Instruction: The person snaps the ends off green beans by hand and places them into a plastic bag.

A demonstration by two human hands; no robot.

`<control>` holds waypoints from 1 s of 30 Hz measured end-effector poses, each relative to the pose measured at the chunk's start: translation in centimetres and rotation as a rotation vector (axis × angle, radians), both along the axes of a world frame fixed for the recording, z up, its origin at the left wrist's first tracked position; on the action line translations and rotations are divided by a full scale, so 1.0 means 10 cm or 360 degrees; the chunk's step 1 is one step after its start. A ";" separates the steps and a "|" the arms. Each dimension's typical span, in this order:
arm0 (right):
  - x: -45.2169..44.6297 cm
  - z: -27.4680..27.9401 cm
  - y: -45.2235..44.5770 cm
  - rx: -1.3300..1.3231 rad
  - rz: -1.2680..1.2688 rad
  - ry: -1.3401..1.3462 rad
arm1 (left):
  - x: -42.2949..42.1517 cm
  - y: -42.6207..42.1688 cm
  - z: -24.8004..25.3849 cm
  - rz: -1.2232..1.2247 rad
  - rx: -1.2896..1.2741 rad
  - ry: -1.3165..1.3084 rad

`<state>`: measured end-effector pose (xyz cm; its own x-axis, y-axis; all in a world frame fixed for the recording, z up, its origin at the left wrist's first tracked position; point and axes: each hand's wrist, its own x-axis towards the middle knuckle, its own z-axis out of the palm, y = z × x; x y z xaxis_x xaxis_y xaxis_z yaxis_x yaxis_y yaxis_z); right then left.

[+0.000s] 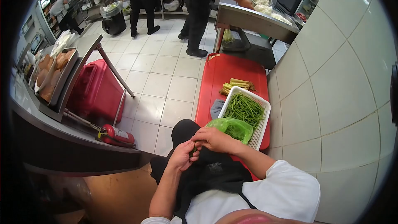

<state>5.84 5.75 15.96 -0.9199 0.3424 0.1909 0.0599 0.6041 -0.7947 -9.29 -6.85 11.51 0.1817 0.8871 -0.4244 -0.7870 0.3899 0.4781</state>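
Beans (245, 110) lie right of centre; left hand (181, 156) clasps something green (193, 151), right hand (216, 139) pinching it: light pressure should avoid bruising.

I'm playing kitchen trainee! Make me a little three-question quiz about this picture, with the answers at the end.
1. True or false: the left hand and the right hand are close together.
2. What fills the far part of the white basket?
A) Lemons
B) Green beans
C) Tomatoes
3. Fill in the gap: a see-through green ____ lies at the basket's near end.

Key:
1. True; they meet in front of the person's dark apron.
2. B.
3. Bag.
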 end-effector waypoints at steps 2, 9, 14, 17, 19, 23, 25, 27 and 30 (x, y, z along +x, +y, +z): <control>0.00 -0.05 -0.05 0.0016 -0.0051 0.0026 | 0.01 -0.01 -0.01 0.0006 -0.0033 0.0084; -0.01 -0.02 -0.09 -0.0099 -0.0324 0.0122 | 0.05 0.11 0.07 0.0129 0.0027 0.0278; 0.08 0.05 -0.07 -0.0181 -0.0490 0.0111 | 0.10 0.23 0.20 0.0117 0.0075 0.0402; 0.11 0.10 -0.07 -0.0427 -0.0577 0.0160 | 0.10 0.27 0.29 0.0134 0.0110 0.0460; 0.10 0.11 -0.05 -0.0907 -0.0586 0.0245 | 0.08 0.29 0.33 0.0180 0.0160 0.0471; 0.09 0.12 0.02 -0.1227 -0.0586 0.0326 | 0.01 0.25 0.33 0.0215 0.0283 0.0213; 0.06 0.13 0.06 -0.1297 -0.0575 0.0374 | -0.01 0.22 0.40 0.0215 0.0350 0.0093; 0.05 0.09 0.09 -0.1410 -0.0549 0.0429 | -0.03 0.21 0.35 0.0265 0.0334 -0.0025; 0.03 -0.01 0.13 -0.1966 -0.0495 0.0651 | -0.04 0.24 0.32 0.0325 0.0435 -0.0267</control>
